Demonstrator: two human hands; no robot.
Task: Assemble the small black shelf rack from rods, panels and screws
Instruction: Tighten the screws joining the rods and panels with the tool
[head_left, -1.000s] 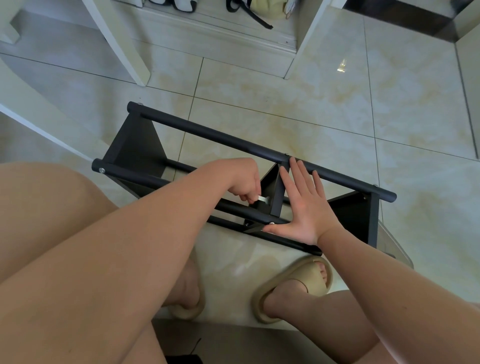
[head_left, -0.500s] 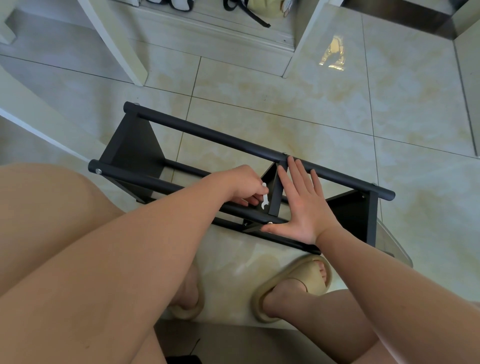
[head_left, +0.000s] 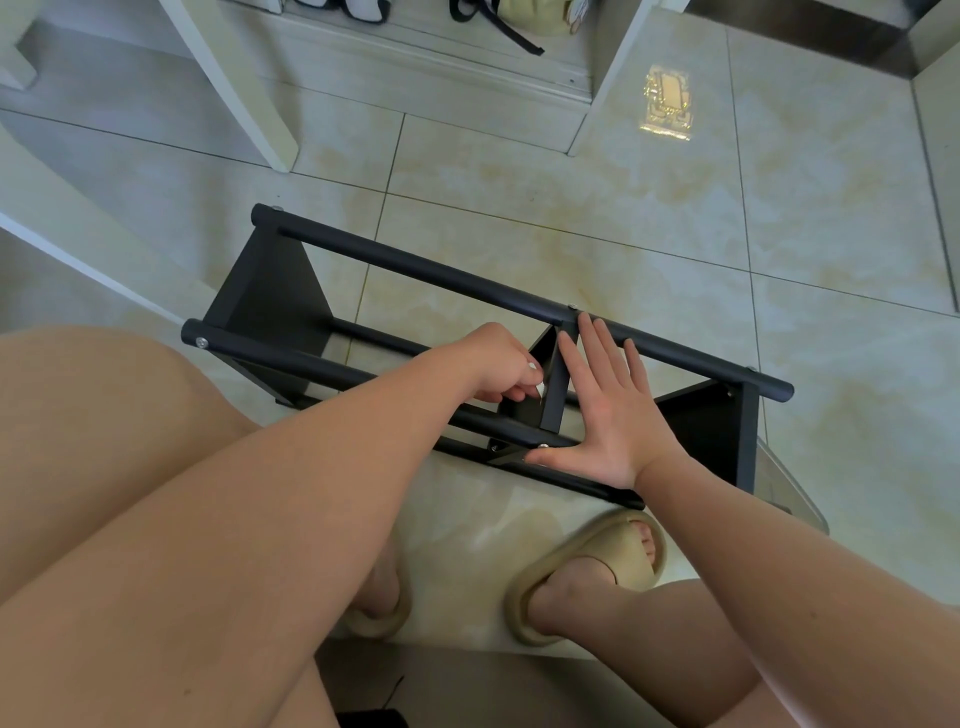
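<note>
Rack (head_left: 265, 306): black, lying on its side on tiled floor (head_left: 623, 208), just in front of the person's feet.
L hand (head_left: 498, 364): reaches in btwn far rod (head_left: 415, 270) & near rod (head_left: 291, 362), forearm crossing over near rod. Knuckles up, fingers curled, tips pinching a small white tool (head_left: 540, 388) right beside the mid panel (head_left: 555, 395).
Tool: mostly hidden by fingers; can't tell its type or what it bears on.
R hand (head_left: 608, 410): flat, back of hand facing cam. Fingers straight, slightly spread, pointing away from body, tips reaching far rod. Index lies along R side of mid panel. Thumb splayed wide to the L, lying along near rod w/ tip just beside a screw (head_left: 543, 445). Grips nothing.
R forearm: comes in from lower R, wrist above rack's lower rod.
Feet: beige sandals, R one (head_left: 587, 571) close to rack's near edge.
</note>
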